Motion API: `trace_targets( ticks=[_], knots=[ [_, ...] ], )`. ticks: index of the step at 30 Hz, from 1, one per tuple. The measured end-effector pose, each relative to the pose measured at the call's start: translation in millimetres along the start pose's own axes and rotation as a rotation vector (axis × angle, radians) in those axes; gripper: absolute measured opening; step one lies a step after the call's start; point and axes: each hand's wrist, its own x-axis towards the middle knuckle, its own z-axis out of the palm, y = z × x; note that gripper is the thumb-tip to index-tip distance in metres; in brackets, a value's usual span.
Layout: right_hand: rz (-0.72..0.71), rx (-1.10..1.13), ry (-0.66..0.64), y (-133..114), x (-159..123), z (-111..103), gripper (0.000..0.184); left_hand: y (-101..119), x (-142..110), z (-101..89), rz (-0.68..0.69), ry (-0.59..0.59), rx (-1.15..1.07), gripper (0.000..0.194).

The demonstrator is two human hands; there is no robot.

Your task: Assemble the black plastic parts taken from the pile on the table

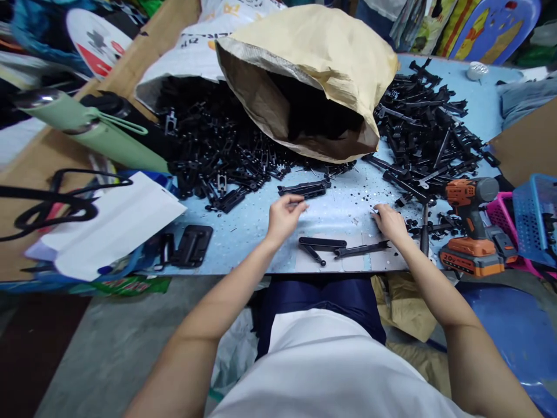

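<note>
My left hand (284, 216) hovers over the light blue table (243, 244), fingers curled, just below a long black plastic part (304, 188) and nearest to it. My right hand (389, 222) rests on the table among tiny scattered bits, fingertips pinched together; whether it holds one is too small to tell. Between and in front of the hands lie two more black parts (322, 243) and a thin black arm piece (361, 249).
A brown paper sack (322, 52) lies open on heaps of black plastic parts (217, 145) and another heap (422, 128). An orange cordless drill (472, 229) stands at the right, beside pink and blue baskets (533, 217). White paper (113, 226) and a green umbrella (100, 136) are left.
</note>
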Motion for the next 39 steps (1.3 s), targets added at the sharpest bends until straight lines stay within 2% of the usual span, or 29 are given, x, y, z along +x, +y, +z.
trace_targets(
  ticks=[3, 6, 9, 13, 16, 19, 21, 26, 28, 33, 39],
  knots=[
    [-0.087, 0.243, 0.083, -9, -7, 0, 0.016, -20, -57, -4.7, -0.116, 0.020, -0.197, 0.041],
    [-0.266, 0.422, 0.163, -24, -16, -8, 0.018, -34, -79, -5.5, 0.002, 0.135, -0.161, 0.039],
    [-0.367, 0.488, 0.184, -40, -25, -16, 0.020, -36, -80, -8.6, 0.223, 0.191, 0.032, 0.025],
    [-0.415, 0.481, 0.130, -57, -37, -13, 0.025, -30, -82, -14.4, 0.435, 0.129, 0.238, 0.014],
    [-0.447, 0.381, 0.130, -64, -43, -3, 0.026, -29, -85, -14.6, 0.498, 0.112, 0.305, 0.015],
    [-0.469, 0.193, 0.168, -68, -46, 2, 0.028, -31, -83, -12.2, 0.522, 0.174, 0.334, 0.014],
    [-0.478, 0.069, 0.193, -69, -46, 0, 0.029, -31, -81, -10.5, 0.535, 0.208, 0.355, 0.013],
    [-0.562, -0.100, 0.181, -73, -51, -6, 0.033, -35, -82, -8.3, 0.663, 0.171, 0.495, 0.014],
    [-0.599, -0.124, 0.210, -75, -53, -6, 0.037, -40, -83, -9.8, 0.745, 0.167, 0.578, 0.015],
    [-0.657, -0.092, 0.341, -77, -52, -2, 0.044, -59, -78, -20.4, 0.971, 0.031, 0.662, 0.024],
    [-0.718, -0.026, 0.434, -74, -51, -1, 0.042, -66, -70, -28.1, 1.063, -0.063, 0.769, 0.032]
  ],
)
